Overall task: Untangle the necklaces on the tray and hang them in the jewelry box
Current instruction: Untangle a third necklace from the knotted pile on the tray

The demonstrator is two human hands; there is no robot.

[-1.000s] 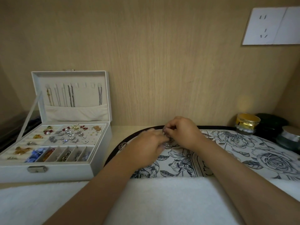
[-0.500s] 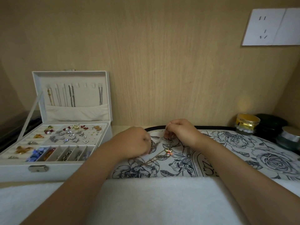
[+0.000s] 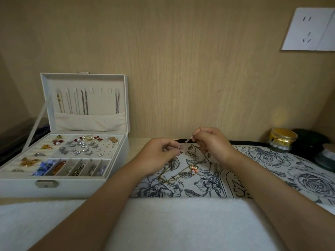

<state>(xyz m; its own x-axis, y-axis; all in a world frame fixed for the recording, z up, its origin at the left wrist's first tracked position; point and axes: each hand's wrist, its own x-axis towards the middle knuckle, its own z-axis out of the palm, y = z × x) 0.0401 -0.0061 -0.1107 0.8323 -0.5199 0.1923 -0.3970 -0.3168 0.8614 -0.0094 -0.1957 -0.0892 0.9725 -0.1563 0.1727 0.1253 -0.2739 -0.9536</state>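
Left hand (image 3: pixel 157 155), right hand (image 3: pixel 212 142), fingers pinching chain (image 3: pixel 187 141) between them, near far rim of tray (image 3: pixel 244 142)

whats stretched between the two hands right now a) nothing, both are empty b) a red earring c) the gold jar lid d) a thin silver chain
D: a thin silver chain runs from the pinch of the left hand up to the pinch of the right hand, above the floral tray, while a gold necklace lies on the tray below.
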